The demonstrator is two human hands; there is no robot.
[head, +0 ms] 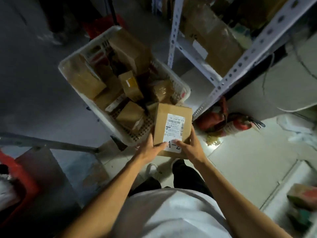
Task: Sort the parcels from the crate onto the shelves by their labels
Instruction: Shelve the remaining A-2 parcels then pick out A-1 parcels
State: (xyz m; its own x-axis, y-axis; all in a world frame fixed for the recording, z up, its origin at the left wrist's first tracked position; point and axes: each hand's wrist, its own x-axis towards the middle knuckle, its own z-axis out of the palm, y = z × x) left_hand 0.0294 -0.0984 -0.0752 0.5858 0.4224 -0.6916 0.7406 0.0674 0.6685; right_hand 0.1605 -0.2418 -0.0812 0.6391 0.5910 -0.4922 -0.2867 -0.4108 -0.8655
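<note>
While clamped between left hand (151, 148) and right hand (192, 146), labelled parcel (171, 124) above crate (72, 66).

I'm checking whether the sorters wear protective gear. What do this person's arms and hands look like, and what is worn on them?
Both forearms are bare to the frame's lower edge, with no sleeves showing. The left hand and right hand have no gloves, and no watch, ring or wristband is visible.
</note>
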